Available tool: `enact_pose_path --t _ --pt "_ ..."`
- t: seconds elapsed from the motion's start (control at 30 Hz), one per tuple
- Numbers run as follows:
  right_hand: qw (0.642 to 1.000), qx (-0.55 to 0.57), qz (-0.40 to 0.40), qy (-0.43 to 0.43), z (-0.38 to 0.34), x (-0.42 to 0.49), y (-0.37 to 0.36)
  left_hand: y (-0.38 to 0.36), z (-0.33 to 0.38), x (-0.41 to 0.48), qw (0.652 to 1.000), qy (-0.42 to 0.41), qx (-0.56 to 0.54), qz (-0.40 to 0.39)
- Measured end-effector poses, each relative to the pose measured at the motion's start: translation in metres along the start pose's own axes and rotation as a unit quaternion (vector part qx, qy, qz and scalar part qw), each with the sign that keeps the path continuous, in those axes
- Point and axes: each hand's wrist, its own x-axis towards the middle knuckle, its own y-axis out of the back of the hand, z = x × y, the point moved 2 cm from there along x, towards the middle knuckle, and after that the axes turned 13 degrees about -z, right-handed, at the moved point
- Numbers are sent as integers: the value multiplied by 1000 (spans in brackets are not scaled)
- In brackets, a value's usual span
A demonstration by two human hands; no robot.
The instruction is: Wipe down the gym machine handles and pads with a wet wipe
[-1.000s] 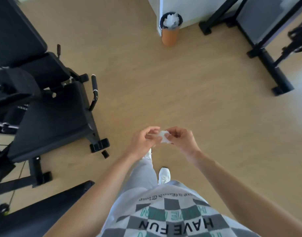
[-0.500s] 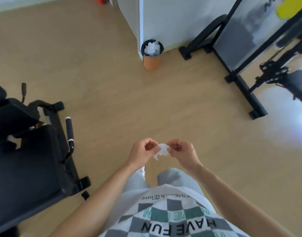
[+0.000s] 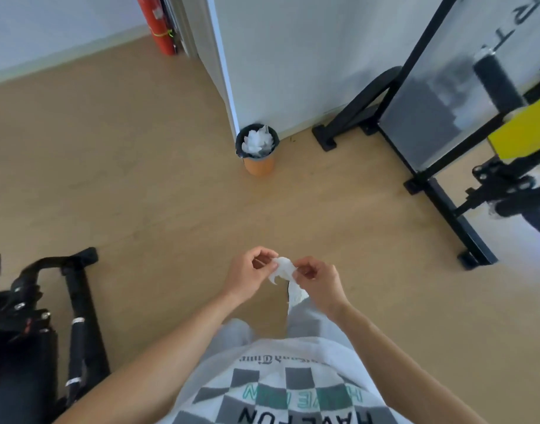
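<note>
So the wet wipe (image 3: 281, 269) is bunched up right between both hands, left hand (image 3: 249, 275) and right hand (image 3: 319, 281) each pinching a side. Held at waist height above the wood floor (image 3: 140, 185), well short of the little bin (image 3: 258, 154).

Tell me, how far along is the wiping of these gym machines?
Done: the bin by the wall holds crumpled white sheets, so some wiping has likely happened. In hand: the left hand and right hand pinch a crumpled wipe between them, touching no machine. Left: whether the black machine at left or the rack at right is clean cannot be told; neither is being wiped.
</note>
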Motion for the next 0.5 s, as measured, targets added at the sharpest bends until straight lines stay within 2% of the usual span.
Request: enact_pose_path --t 0.23,0.37,0.5 --pt "996 -31 -78 16 -76 111 67 32 51 105 997 24 -62 44" --pt "994 -67 -91 13 -115 183 78 72 56 164 993 43 -92 68" --pt "988 -128 -88 -3 -151 267 78 120 51 231 988 80 -122 45"
